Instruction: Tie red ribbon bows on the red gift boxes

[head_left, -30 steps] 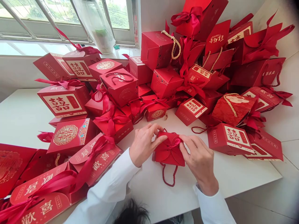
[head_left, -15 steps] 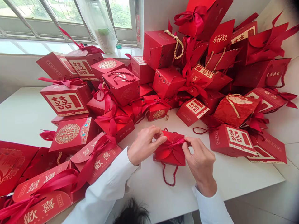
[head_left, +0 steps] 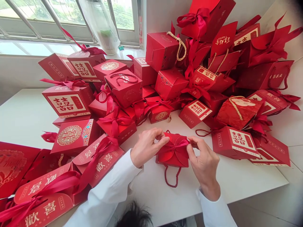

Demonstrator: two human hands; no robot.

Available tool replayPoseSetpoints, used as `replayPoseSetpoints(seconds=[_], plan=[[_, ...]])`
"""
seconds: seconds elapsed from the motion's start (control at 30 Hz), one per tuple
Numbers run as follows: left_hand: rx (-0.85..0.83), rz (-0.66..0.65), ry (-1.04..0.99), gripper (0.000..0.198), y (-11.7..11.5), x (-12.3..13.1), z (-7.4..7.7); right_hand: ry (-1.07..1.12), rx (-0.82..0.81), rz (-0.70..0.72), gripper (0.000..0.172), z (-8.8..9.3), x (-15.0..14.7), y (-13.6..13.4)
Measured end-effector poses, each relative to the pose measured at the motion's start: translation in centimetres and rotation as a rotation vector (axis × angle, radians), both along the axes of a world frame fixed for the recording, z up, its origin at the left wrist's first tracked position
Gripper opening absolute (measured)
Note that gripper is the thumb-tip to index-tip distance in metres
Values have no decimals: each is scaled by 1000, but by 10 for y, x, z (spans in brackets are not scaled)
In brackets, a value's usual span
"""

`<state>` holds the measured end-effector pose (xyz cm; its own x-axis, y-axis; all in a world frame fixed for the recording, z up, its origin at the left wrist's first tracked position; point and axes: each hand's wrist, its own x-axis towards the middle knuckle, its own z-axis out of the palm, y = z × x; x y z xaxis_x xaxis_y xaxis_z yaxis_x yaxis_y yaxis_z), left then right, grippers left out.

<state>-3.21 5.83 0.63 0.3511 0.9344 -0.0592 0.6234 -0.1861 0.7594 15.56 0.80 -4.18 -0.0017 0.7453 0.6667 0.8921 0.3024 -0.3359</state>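
A small red box (head_left: 172, 157) with petal-like top flaps rests on the white table, a twisted red cord handle (head_left: 172, 184) lying in front of it. Across its top runs a dark pink ribbon (head_left: 176, 146) knotted at the middle. My left hand (head_left: 148, 146) pinches the ribbon at the box's left side, thumb and index finger together. On the right, my right hand (head_left: 204, 162) holds the ribbon's other side between thumb and fingertips. The ribbon ends are partly hidden by my fingers.
Many red gift boxes with ribbons and cords are piled behind and at both sides, including a double-happiness box (head_left: 195, 113) just beyond the hands. The white table (head_left: 151, 195) has its front edge near me. A bagged cup (head_left: 107, 39) stands on the windowsill.
My right hand has shifted very slightly right with its side of the ribbon, which looks a little more drawn out. My left hand is almost unmoved, still at the ribbon.
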Motion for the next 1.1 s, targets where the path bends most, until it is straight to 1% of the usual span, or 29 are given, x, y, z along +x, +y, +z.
replayPoseSetpoints(seconds=[0.1,0.23,0.3,0.4,0.5,0.57,0.67,0.77,0.9,1.0,1.1], plan=[[0,-9,18,31,1,-3,1,86,-56,11,9,3,1,-1],[-15,-86,50,33,4,-9,3,200,-166,30,8,6,2,-2],[-7,-79,55,32,5,-11,3,291,-245,52,8,8,4,-2],[55,-38,24,27,6,-13,3,466,-365,82,15,10,10,-4],[116,-91,-23,21,6,-14,4,567,-378,108,25,11,17,-9],[126,-158,-41,15,6,-15,3,509,-346,120,32,13,19,-16],[119,-220,-53,10,5,-14,2,274,-254,125,36,14,13,-28],[118,-227,-51,9,4,-13,1,62,-142,159,35,13,-5,-37],[141,-210,-43,17,4,-12,3,-135,-57,216,29,9,-34,-38],[134,-231,-60,22,5,-12,4,-177,-80,234,29,7,-48,-34],[128,-244,-79,23,7,-13,2,-115,-89,234,24,5,-53,-31]])
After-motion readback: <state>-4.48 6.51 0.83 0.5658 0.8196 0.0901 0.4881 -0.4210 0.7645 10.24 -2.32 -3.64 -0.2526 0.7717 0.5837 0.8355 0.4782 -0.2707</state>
